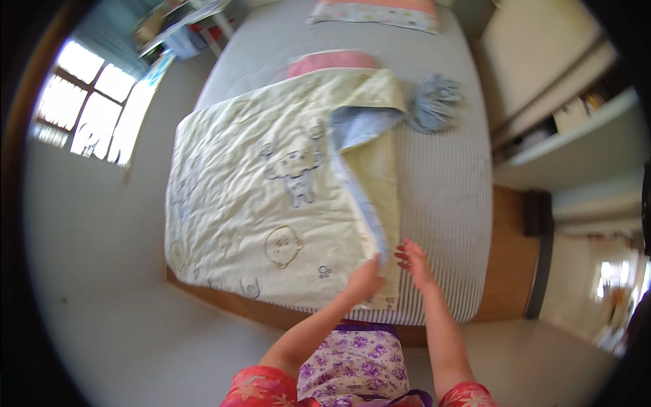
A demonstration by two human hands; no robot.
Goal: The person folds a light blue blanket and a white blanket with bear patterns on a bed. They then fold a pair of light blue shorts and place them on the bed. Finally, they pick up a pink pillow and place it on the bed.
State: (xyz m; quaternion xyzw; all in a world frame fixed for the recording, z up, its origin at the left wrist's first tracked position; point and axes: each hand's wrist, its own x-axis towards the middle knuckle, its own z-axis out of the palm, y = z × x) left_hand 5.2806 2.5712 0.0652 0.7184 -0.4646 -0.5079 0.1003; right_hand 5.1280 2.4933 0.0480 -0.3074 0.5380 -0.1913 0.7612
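A cream quilt (230,176) with outlined cartoon animals lies over much of the bed. Its right side is turned back on itself, so a light blue underside (359,127) shows in a fold. My left hand (366,279) is closed on the quilt's folded edge near the foot of the bed. Just to the right, my right hand (417,264) hovers by the quilt's right border with its fingers apart and nothing in them.
The bed (441,197) has a grey striped sheet. A bunched grey-blue cloth (434,104) lies right of the quilt; a pink item (332,62) and a pillow (376,15) lie beyond. A shelf unit (576,136) stands right, a window (88,102) left.
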